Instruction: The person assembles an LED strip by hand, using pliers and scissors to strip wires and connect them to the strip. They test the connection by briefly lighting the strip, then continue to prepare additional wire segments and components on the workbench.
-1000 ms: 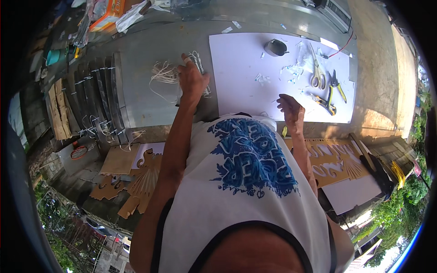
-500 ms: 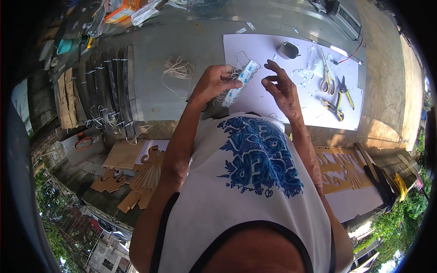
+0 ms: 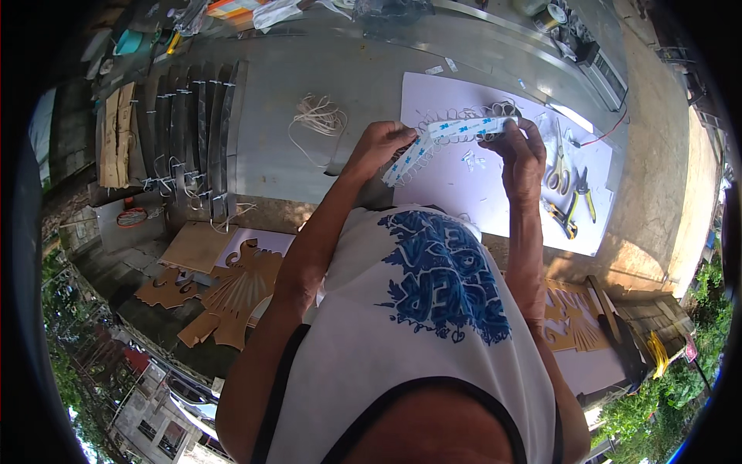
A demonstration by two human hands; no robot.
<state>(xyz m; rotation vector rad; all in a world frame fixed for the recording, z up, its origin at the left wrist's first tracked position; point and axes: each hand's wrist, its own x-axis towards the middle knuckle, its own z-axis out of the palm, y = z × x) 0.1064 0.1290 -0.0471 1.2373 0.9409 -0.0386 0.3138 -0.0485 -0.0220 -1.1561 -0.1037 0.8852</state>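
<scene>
Between my hands stretches a wired module strip (image 3: 464, 129), white-backed with blue print and thin looped wires along both edges. It bends near my left hand (image 3: 379, 147), and a short length hangs down from there toward my chest. The left thumb and fingers pinch it at the bend. My right hand (image 3: 524, 158) grips the far right end between thumb and fingers. Below the strip lies a white sheet (image 3: 448, 182) on the table, with small clear scraps (image 3: 473, 160) on it. Part of a dark round object behind the right fingers is hidden.
Scissors (image 3: 558, 182), yellow-black pliers (image 3: 581, 197) and a yellow-black cutter (image 3: 560, 220) lie right of my right hand. A coil of pale wire (image 3: 318, 116) rests to the left, beside dark curved strips (image 3: 185, 139). A metal power supply (image 3: 603, 77) sits at the back right.
My right hand, empty before, now holds one end of the strip. The strip has been drawn out to the right from a compact bundle in my left hand. The view has shifted slightly.
</scene>
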